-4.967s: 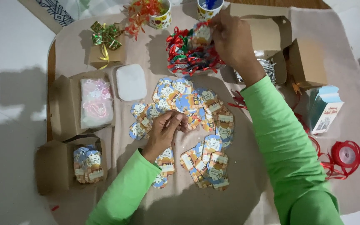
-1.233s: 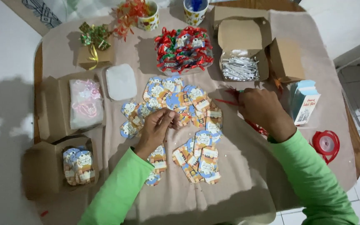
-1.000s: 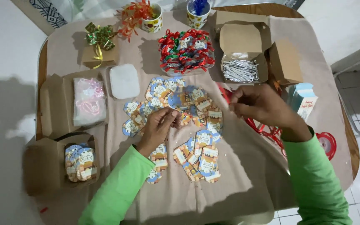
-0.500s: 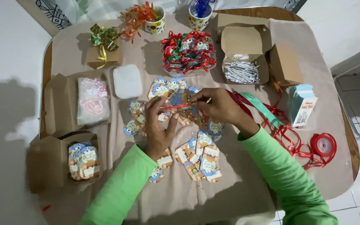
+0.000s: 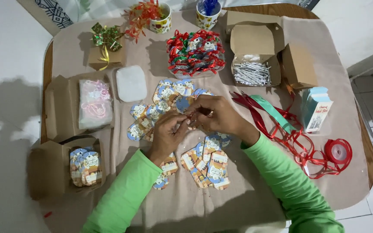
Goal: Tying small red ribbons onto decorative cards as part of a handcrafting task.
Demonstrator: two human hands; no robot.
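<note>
Tabletop (image 5: 247, 190): hands (image 5: 195, 123) fingertip-to-fingertip over tags (image 5: 169, 97)

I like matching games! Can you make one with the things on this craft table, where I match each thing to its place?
Things:
1. red ribbon spool
2. white pad
3. silver twist ties
4. green and gold bow

Places:
A. inside an open brown box at the far side of the table
B. on top of a small closed brown box
C. near the right edge of the table, trailing loose red ribbon
D. flat on the cloth beside the clear bag of pink things

Pairs: 1-C, 2-D, 3-A, 4-B
</note>
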